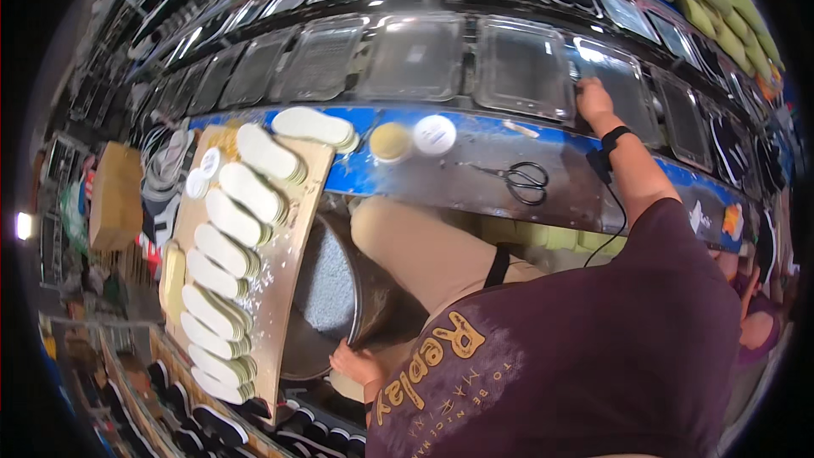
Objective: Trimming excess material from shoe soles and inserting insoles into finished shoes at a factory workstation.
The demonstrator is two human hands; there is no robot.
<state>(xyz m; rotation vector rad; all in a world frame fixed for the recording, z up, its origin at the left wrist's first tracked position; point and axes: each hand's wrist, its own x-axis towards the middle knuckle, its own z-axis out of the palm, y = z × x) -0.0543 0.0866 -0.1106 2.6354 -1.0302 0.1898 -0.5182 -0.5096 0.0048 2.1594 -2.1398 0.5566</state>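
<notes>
My right hand (595, 103) reaches out to a rack of clear plastic trays, its fingers closed at the edge of one tray (619, 76), where I cannot make out what they hold. My left hand (356, 365) is low beside my leg, its fingers closed on the rim of a dark round bin (370, 297). Inside the bin lies pale grey-blue material (329, 284). Left of it, a board (292, 288) bears stacks of white insoles (233, 216) with pale green edges. More insoles (314, 127) lie at the board's far corner.
A blue-edged bench (390, 182) runs between me and the rack, with black-handled scissors (526, 182), a white round lid (434, 134) and a yellowish round container (390, 142) on it. Black cable (623, 212) hangs near my right arm. Dark shoes (219, 424) fill racks at lower left.
</notes>
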